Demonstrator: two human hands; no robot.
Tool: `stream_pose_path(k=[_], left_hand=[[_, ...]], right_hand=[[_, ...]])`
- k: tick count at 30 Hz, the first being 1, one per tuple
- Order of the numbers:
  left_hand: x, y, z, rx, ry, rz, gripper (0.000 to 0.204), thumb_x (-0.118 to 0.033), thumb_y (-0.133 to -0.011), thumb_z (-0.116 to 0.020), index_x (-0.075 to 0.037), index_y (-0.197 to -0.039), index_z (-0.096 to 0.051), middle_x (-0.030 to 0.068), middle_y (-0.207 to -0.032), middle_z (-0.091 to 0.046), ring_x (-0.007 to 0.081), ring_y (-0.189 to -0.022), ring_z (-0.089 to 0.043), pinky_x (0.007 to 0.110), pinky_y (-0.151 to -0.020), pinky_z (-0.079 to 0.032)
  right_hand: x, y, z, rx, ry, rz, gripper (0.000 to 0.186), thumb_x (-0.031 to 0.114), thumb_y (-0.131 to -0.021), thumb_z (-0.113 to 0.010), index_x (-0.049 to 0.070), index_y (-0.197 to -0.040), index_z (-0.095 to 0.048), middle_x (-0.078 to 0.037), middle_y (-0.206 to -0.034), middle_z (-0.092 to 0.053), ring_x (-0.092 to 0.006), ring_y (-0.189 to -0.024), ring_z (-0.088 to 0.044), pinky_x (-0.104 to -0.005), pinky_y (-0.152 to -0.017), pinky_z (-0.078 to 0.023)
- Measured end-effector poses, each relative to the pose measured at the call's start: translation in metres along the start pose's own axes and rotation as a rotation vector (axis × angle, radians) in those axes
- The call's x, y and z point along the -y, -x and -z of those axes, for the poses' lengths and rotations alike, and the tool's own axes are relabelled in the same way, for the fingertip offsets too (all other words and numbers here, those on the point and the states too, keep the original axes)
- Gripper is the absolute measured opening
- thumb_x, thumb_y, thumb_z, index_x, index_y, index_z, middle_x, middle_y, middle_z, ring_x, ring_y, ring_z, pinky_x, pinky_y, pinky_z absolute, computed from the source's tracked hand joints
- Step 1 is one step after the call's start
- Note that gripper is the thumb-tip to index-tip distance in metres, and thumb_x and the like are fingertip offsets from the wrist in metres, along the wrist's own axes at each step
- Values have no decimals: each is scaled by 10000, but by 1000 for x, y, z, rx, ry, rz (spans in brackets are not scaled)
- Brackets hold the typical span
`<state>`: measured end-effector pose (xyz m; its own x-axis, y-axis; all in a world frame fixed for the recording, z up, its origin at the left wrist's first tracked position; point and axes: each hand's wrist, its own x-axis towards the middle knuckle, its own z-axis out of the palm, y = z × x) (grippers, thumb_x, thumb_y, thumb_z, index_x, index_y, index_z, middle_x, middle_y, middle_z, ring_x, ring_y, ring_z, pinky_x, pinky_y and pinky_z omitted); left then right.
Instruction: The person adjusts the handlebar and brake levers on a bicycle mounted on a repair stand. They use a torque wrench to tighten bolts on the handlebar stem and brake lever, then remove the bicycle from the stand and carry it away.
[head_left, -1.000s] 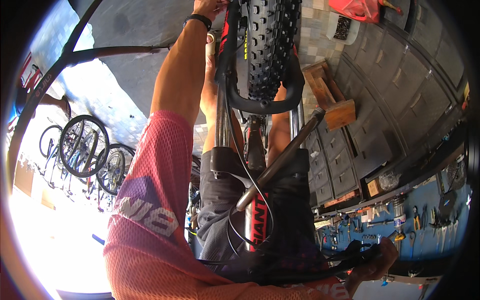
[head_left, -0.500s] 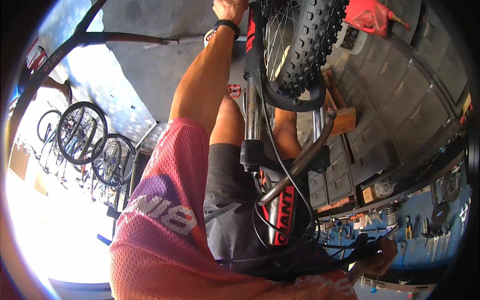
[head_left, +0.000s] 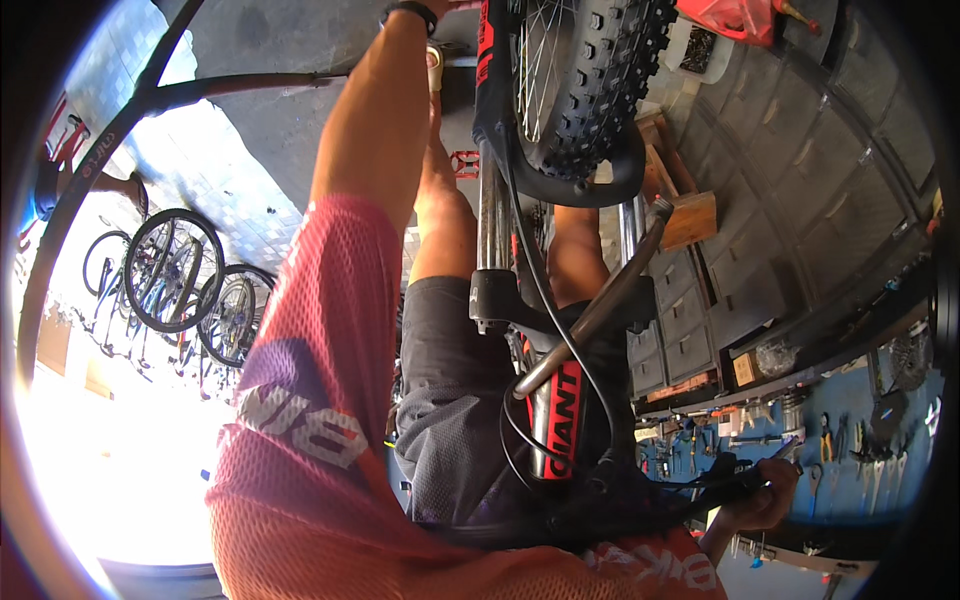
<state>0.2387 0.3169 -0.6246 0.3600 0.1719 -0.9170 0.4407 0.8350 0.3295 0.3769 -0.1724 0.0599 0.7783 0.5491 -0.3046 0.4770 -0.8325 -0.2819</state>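
Observation:
A mountain bike stands in front of me, with its black-and-red fork [head_left: 492, 220], knobby front tyre [head_left: 610, 95] and red-and-black frame tube [head_left: 560, 420] in view. My left arm stretches to the top edge beside the fork. Only a sliver of my left hand [head_left: 462, 4] shows past a dark wristband, its fingers cut off. At the lower right, my right hand [head_left: 768, 500] is closed around the end of the dark handlebar [head_left: 715, 492]. A thin shiny piece sticks up beside that hand; its kind is unclear. Black cables loop near the frame tube.
A bare metal tube [head_left: 600, 315] crosses diagonally before the fork. Grey drawers [head_left: 760, 200] and a wooden block [head_left: 690, 220] stand right, below a red container [head_left: 735, 18]. Hand tools hang on a blue board [head_left: 840, 480]. Bicycles [head_left: 175, 270] and another person's leg [head_left: 120, 185] are left.
My left hand has moved up, mostly out of the picture. The fork and wheel appear slightly further left. My right hand stays at the handlebar end.

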Motion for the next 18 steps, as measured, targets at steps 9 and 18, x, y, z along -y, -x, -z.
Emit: stream_pose_path(k=[9,18], left_hand=[[12,30,15,328,496,510,660,-730,-913,-601,-101,-1107,-634,168,-1116,-610,327,-990,-584,501,-902,-501],[-11,16,-4,-285,-1066,-441,545,-527,-910,-611,-12,-1021,-753,227,-915,-750,401,-845,-738,519,-810,-589]], right_hand=[[10,-19,-8,-59,-46,1,448,371,-1067,-501,-26,-907,-633,-160,-864,-656,-280,-780,-617,-414,-686,-499],[22,-31,-4,-131,112,40,464,334,-1076,-453,-39,-868,-633,-150,-820,-631,-286,-747,-613,-433,-685,-499]])
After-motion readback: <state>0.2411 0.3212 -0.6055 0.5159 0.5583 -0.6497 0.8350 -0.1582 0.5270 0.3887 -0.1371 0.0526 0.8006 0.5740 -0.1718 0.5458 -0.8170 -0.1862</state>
